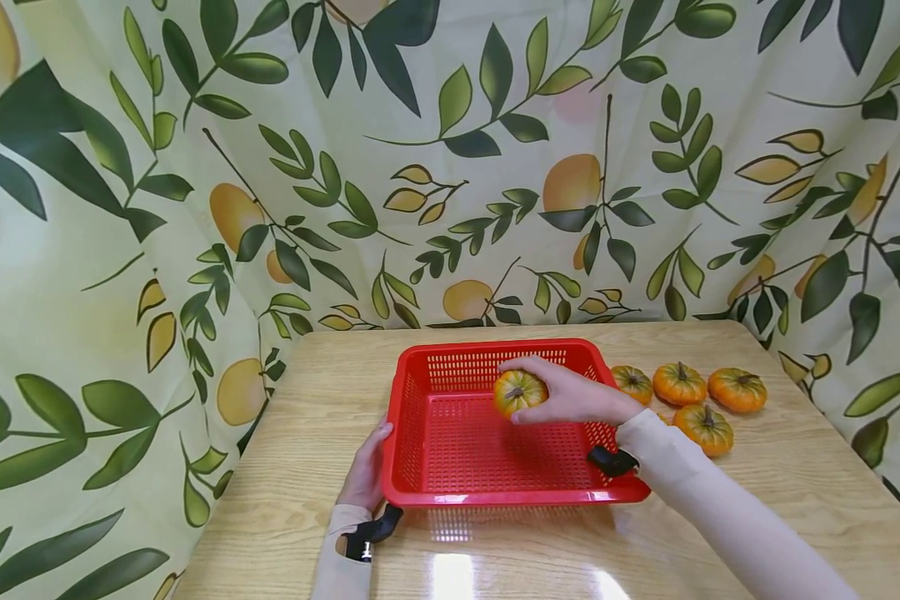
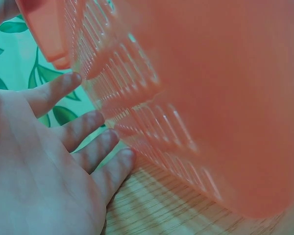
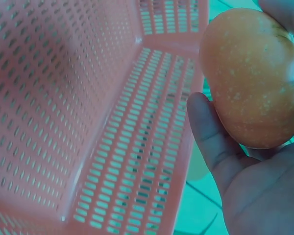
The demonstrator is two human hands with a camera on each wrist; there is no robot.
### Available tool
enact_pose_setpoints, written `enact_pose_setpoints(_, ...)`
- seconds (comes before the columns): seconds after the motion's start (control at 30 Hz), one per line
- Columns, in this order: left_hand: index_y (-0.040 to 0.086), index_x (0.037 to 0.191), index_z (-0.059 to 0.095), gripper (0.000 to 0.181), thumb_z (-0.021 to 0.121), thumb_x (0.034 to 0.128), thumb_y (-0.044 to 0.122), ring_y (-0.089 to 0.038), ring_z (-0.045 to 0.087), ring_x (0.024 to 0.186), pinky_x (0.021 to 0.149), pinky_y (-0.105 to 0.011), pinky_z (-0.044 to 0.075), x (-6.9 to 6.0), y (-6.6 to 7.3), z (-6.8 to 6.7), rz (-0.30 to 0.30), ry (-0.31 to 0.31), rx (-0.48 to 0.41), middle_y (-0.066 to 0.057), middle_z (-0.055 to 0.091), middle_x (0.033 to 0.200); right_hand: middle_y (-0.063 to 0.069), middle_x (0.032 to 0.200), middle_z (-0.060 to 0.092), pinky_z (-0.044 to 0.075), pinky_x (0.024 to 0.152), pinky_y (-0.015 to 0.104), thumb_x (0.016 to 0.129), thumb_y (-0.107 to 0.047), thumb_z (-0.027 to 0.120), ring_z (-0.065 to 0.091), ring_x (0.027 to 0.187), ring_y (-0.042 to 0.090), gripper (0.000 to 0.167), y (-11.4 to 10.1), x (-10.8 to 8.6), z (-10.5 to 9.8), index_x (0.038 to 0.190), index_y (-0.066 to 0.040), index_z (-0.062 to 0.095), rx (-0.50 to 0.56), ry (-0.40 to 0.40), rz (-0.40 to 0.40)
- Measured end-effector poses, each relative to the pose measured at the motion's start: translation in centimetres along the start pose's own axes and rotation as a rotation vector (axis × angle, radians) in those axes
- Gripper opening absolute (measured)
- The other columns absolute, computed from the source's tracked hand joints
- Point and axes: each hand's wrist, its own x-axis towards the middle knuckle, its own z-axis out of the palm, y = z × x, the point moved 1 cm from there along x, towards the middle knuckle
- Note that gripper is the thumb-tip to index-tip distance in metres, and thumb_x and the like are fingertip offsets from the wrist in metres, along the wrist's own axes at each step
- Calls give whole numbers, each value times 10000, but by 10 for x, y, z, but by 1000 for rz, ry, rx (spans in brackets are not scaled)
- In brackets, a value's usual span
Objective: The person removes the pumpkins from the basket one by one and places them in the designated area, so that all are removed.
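Note:
My right hand [image 1: 562, 393] holds a small orange-green pumpkin [image 1: 516, 393] above the inside of a red plastic basket [image 1: 513, 498]. In the right wrist view, fingers and thumb curl round the pumpkin [image 3: 252, 78], whose smooth orange side shows beside the basket's slotted wall [image 3: 132, 147]. My left hand [image 1: 365, 471] is at the basket's left outer side. Its fingers reach out fairly straight, with the tips against the slotted wall [image 2: 137, 88], in the left wrist view. The basket stands on a wooden table, and no other pumpkin shows in it.
Right of the basket, several more small pumpkins [image 1: 679, 383] lie on the wooden table [image 1: 330, 375], one partly hidden behind my right wrist. A leaf-and-fruit patterned cloth [image 1: 450, 208] hangs behind and at both sides. Each wrist wears a black strap [image 1: 612, 461].

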Motion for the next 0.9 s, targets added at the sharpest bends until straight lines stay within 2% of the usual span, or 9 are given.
enact_pose_setpoints(0.27,276,1547,270,534,421,1041,353,-135,589,1158,996,-317,523,0,1,1,-13,25,8,15,576,1356,91,1338,521,533,849,333,845,-356,807,542,1134,265,765,9,-14,-17,1493,-250,414,2,61,54)
enact_pose_setpoints(0.53,271,1564,254,544,404,1050,367,-134,595,1166,1000,-319,526,-1,1,0,-7,-1,15,25,585,1352,112,1315,515,536,837,350,859,-335,802,547,1113,271,755,15,-25,-28,1491,-203,412,6,127,36)
enact_pose_setpoints(0.67,262,1570,240,558,407,1049,375,-137,592,1166,996,-317,527,-1,1,0,-5,-2,24,16,576,1359,114,1305,521,528,844,353,860,-355,799,558,1097,261,762,18,-30,-33,1499,-218,406,8,163,34)
enact_pose_setpoints(0.9,281,1560,258,556,427,1039,377,-139,583,1173,998,-319,524,-1,2,2,-16,30,19,7,564,1375,165,1329,520,545,845,353,876,-307,797,573,1103,284,776,24,-39,-43,1519,-226,369,93,198,55)
